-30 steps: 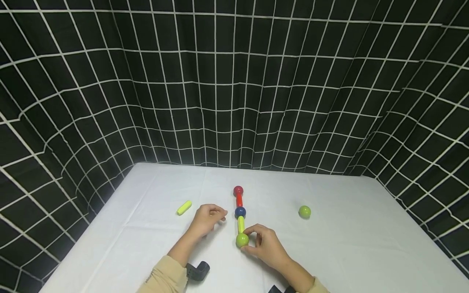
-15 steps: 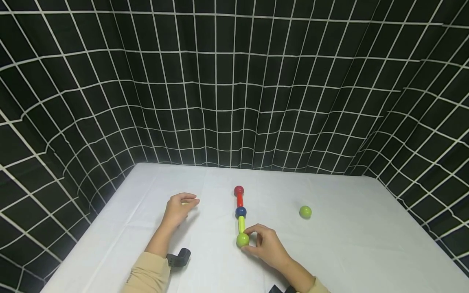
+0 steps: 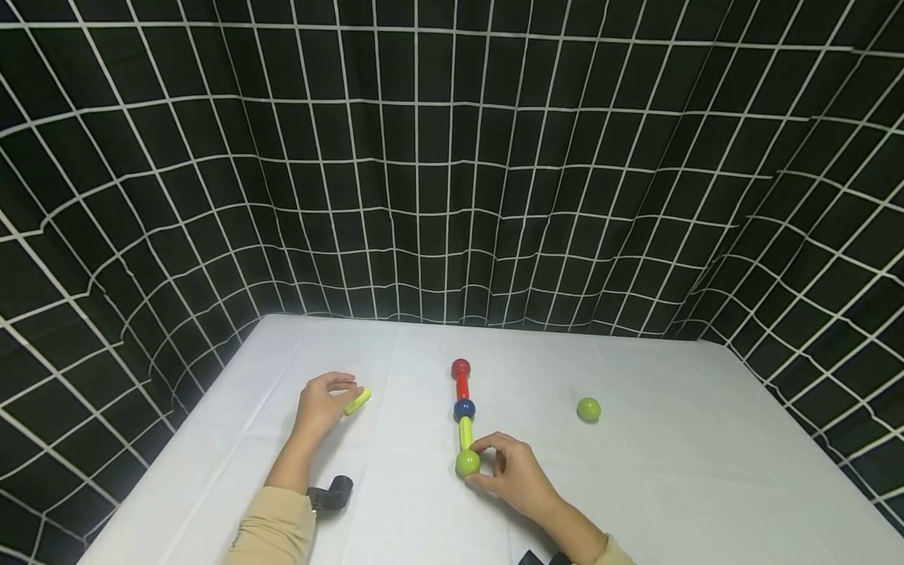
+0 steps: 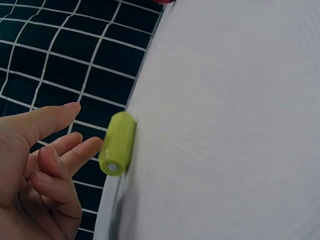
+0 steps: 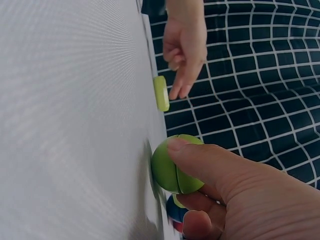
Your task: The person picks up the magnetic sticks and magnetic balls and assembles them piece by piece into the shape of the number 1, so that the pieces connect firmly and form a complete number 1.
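Observation:
With thumb and fingertips my right hand [image 3: 519, 475] pinches a green ball [image 3: 468, 463] at the near end of a chain. From that ball the chain runs away from me: a yellow-green rod [image 3: 465, 433], a blue ball [image 3: 464, 409], a red rod [image 3: 462, 385] and a red ball [image 3: 461, 367]. On the left, my left hand [image 3: 321, 406] hovers beside a loose yellow-green rod [image 4: 118, 144]. Its thumb and fingers are spread apart, fingertips right at the rod's side in the left wrist view. A metal disc shows in the rod's end.
A second green ball [image 3: 589, 409] lies on the right side of the white-covered table [image 3: 678, 471]. Black cloth with a white grid [image 3: 452, 157] hangs behind the table and at both sides. A dark wrist strap [image 3: 332, 493] sits on the left forearm.
My left hand has moved left from beside the chain, passed over the loose rod, and now stands at its left side. The right hand stays on the green ball.

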